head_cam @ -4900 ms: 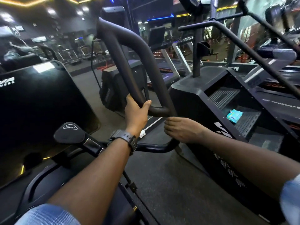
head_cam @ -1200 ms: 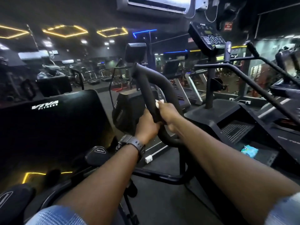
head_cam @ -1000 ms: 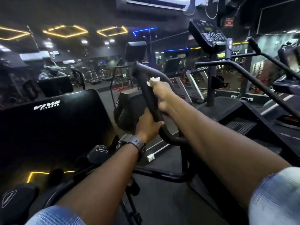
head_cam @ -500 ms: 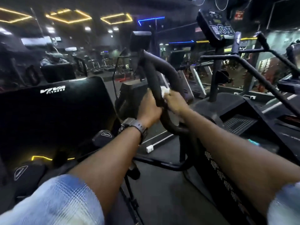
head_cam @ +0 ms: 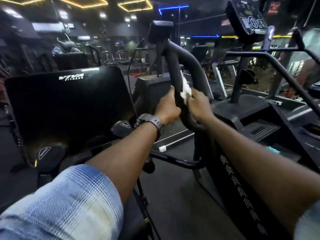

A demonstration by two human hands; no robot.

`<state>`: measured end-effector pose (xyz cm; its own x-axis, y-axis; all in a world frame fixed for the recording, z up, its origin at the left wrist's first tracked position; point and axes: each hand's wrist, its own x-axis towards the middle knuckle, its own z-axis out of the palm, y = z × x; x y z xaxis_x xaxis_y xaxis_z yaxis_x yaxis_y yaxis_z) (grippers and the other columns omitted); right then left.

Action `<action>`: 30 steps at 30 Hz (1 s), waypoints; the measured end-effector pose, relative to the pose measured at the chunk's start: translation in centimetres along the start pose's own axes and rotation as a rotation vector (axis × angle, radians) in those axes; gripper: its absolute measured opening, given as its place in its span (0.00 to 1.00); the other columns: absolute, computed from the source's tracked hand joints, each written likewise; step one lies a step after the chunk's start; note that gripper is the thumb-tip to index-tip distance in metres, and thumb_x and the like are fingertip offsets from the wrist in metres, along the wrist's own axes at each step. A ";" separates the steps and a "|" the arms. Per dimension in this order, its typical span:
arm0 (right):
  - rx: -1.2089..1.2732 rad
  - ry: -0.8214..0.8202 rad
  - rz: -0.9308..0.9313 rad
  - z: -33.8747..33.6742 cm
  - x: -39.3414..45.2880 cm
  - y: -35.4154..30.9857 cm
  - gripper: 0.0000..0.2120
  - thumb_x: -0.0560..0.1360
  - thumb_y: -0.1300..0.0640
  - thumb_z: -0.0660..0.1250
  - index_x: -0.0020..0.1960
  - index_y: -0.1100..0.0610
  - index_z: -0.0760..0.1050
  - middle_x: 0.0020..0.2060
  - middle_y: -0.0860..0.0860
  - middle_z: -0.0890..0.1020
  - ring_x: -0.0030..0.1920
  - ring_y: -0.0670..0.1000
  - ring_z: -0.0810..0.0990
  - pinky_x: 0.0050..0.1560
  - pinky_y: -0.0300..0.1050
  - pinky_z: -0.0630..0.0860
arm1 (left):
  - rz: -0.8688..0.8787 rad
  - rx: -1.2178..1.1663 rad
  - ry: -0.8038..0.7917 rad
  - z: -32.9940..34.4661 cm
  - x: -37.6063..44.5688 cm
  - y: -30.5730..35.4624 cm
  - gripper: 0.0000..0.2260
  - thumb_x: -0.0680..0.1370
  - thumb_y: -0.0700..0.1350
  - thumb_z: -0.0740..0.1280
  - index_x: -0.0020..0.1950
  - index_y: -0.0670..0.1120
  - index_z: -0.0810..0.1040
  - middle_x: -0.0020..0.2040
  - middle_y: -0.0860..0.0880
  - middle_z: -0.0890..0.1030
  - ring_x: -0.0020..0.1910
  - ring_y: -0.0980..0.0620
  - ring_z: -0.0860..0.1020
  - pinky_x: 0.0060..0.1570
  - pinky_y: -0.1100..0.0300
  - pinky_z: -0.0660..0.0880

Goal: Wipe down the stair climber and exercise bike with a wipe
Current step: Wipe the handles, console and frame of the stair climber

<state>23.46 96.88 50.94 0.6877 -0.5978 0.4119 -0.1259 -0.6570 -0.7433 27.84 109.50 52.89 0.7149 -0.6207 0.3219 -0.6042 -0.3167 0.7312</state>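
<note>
A black looped handlebar (head_cam: 187, 58) of the exercise bike rises in the middle of the view. My left hand (head_cam: 167, 108), with a dark watch on the wrist, grips the loop's left bar low down. My right hand (head_cam: 199, 104) holds a crumpled white wipe (head_cam: 186, 89) and presses it against the same bar just above the left hand. To the right stands the black stair climber (head_cam: 242, 122) with its steps, its slanted rail (head_cam: 277, 66) and its console (head_cam: 245, 16) overhead.
A large black panel marked VIVA FITNESS (head_cam: 69, 101) fills the left side. A turquoise packet (head_cam: 273, 149) lies on a stair climber step, half hidden by my right forearm. Treadmills and other machines line the back. Dark floor (head_cam: 173, 196) runs between the machines.
Over the last second my right hand slid the wipe from the top of the bar down to just above my left hand, which kept its grip. The camera has shifted slightly.
</note>
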 end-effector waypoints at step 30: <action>-0.012 -0.248 -0.633 14.2 -15.5 -3.0 0.25 0.84 0.44 0.52 0.79 0.50 0.62 0.76 0.41 0.61 0.80 0.45 0.52 0.77 0.42 0.55 | -0.060 0.344 0.224 -12.2 -11.4 -12.1 0.15 0.80 0.38 0.60 0.62 0.48 0.81 0.58 0.47 0.84 0.58 0.45 0.80 0.59 0.48 0.76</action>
<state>23.32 114.63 39.33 0.7748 0.0260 0.6317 0.3479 -0.8518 -0.3917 31.32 129.12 47.69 0.7882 -0.4344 0.4360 -0.6146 -0.5922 0.5212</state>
